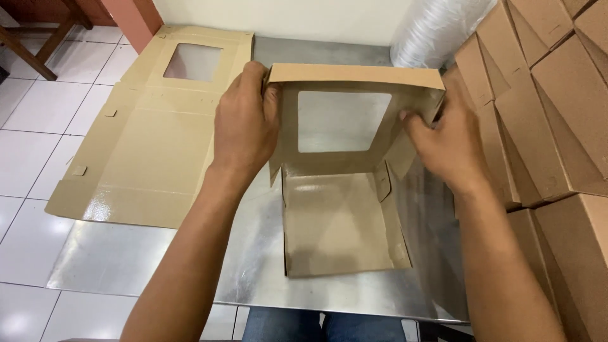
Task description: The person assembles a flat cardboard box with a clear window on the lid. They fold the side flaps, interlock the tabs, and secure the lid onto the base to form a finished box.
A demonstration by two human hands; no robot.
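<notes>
Two hands of mine are on one half-folded cardboard box at the centre of the frame. Its brown base lies flat on the steel worktop, with low side walls partly raised, and its windowed lid panel stands upright at the far end, the clear window facing me. My left hand closes its grip on the lid's left edge, thumb on the near face and fingers wrapped round behind. My right hand clamps the lid's right corner, fingertips pressing the side flap inward against the panel.

Just left of the box, in the upper left of the frame, a flat unfolded box blank with the same kind of window cut-out lies on the worktop, its left part overhanging the edge above the white tiled floor. Along the right edge of the frame a stack of brown cartons leans close to my right wrist. At the top, right of centre, stands a roll of clear plastic film. A wooden chair leg shows in the top left corner.
</notes>
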